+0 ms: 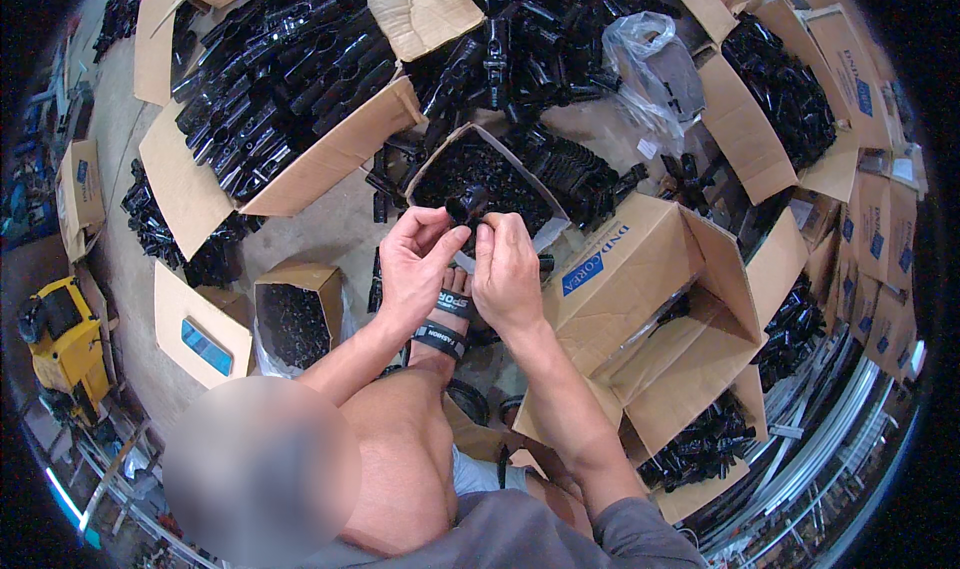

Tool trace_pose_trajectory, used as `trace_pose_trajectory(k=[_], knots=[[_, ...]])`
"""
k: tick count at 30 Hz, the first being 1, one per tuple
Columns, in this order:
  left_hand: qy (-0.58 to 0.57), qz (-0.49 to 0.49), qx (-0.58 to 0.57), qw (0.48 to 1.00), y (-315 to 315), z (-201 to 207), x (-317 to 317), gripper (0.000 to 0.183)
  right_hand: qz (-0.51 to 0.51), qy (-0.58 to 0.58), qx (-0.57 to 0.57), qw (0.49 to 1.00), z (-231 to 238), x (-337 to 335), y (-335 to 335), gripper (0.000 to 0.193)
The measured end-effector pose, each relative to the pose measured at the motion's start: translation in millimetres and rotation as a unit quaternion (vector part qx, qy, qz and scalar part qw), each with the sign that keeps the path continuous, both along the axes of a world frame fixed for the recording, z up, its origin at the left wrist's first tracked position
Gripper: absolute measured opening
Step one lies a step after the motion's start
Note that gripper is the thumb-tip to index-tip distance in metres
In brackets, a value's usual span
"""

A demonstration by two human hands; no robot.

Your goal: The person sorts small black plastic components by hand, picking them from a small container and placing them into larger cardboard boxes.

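Between my two hands, in front of my body, is a glossy black tubular fitting (466, 207) with a round open end. My left hand (415, 264) pinches it from the left, thumb and fingers pressed together. From the right, my right hand (508, 269) closes its thumb and fingertips at the fitting's lower side. Whether a smaller piece sits between those fingertips is hidden. Just beyond the hands stands an open carton lined with plastic (548, 231), full of small black pieces (490, 174).
A large carton (330, 159) of long black tubular parts stands far left. An open carton (640, 279) lies on its side at right. A small box (322, 281) of black bits and a phone (206, 347) on a flap are at left. Black fittings (580, 174) pile beyond.
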State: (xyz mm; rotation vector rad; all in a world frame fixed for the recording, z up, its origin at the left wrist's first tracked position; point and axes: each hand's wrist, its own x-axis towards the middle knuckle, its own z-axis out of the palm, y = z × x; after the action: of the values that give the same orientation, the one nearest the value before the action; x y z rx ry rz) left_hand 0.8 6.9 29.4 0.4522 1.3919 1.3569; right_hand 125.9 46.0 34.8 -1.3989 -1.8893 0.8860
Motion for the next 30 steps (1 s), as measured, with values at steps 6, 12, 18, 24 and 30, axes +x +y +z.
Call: trace_pose_trajectory(k=[6,12,18,24,30], knots=[[0.014,0.001,0.006,1.000,1.0,-0.1,1.3,0.019,0.016,-0.004,-0.017,1.000,1.9,-0.4,0.7,0.019],[0.025,0.003,0.009,1.000,2.9,3.7,1.9,0.020,-0.028,0.040,-0.126,0.991,4.6,-3.2,0.5,0.031],[0.029,-0.002,0.007,1.000,1.8,-0.2,3.8,0.020,-0.059,0.061,-0.221,0.971,13.2,-1.2,1.8,0.036],[0.000,0.002,0.004,1.000,0.4,0.6,1.3,0.018,-0.143,0.150,-0.232,0.950,10.0,-5.1,-6.6,0.022],[-0.010,0.012,0.003,1.000,2.4,1.8,2.3,0.018,-0.175,0.229,-0.206,0.935,3.9,-2.8,-12.2,0.018]])
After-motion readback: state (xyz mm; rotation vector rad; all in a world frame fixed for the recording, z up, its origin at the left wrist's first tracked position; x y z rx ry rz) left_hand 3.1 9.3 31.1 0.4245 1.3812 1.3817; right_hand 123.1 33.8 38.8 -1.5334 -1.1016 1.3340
